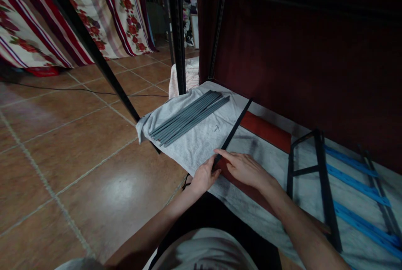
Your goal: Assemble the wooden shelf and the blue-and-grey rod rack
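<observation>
A long flat black bar (235,129) lies across the light grey cloth, its near end in the fingers of my left hand (203,176). The left fingers close round that end and hide part of it. My right hand (244,168) is just to the right, index finger stretched out over the bar near the left fingertips, its other fingers partly bent. No object shows in the right hand. One reddish-brown panel (266,131) sits beside the bar's far half; another reddish-brown panel (248,189) extends under my right forearm. Small metal pieces (217,128) lie left of the bar.
Several grey rods (191,117) lie bundled on the cloth (201,157). To the right are a black metal frame (323,178) and blue strips (358,173). Black uprights (179,31) and a dark red wall panel (298,52) surround the surface. Tiled floor (94,148) is at left.
</observation>
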Motion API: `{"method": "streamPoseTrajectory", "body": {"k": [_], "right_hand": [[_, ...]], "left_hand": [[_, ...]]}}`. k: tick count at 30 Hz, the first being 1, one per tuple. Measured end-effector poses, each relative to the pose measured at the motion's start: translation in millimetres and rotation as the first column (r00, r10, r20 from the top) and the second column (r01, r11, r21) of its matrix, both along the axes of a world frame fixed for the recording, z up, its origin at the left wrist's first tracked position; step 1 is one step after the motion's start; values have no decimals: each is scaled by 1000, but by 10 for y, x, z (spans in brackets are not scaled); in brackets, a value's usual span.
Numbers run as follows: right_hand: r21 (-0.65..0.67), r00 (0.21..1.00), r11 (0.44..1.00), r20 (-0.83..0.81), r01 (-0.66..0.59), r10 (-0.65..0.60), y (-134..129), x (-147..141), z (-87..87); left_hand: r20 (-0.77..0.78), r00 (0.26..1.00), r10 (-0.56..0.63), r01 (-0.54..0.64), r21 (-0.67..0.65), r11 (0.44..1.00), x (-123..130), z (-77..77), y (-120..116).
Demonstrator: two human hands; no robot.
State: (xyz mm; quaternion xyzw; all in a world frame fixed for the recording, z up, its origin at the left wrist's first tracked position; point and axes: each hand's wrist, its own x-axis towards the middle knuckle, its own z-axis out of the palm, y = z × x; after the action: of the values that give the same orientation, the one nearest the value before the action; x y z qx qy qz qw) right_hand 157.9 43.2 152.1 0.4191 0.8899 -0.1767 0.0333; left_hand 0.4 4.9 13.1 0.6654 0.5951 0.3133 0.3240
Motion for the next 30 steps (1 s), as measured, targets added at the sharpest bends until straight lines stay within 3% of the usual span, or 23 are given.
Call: {"method": "streamPoseTrajectory", "body": {"k": [11, 17, 19, 21, 25, 27, 30], "right_hand": [[-26, 999, 999, 5, -38, 39, 1, 5, 37], [7, 999, 1000, 41, -22, 22, -13, 10, 37], [17, 999, 1000, 42, -17, 16, -24, 10, 47], [21, 999, 1000, 45, -12, 11, -37, 5, 61], [38, 998, 999, 64, 6, -8, -64, -13, 77], [48, 997, 999, 69, 13, -16, -79, -18, 73], [66, 997, 998, 69, 16, -21, -110, -14, 60]], "left_hand": [[-65, 998, 1, -1, 2, 1000, -1, -80, 11], [194, 981, -9, 8, 4, 1000, -109, -42, 92], [351, 932, 85, -86, -14, 996, -152, 55, 149], [528, 831, 174, -159, -74, 984, -185, 213, 209], [773, 612, 165, -59, -164, 985, -206, 553, 300], [811, 567, 146, 6, -181, 983, -198, 645, 328], [805, 564, 181, 27, -238, 971, -188, 668, 365]]}}
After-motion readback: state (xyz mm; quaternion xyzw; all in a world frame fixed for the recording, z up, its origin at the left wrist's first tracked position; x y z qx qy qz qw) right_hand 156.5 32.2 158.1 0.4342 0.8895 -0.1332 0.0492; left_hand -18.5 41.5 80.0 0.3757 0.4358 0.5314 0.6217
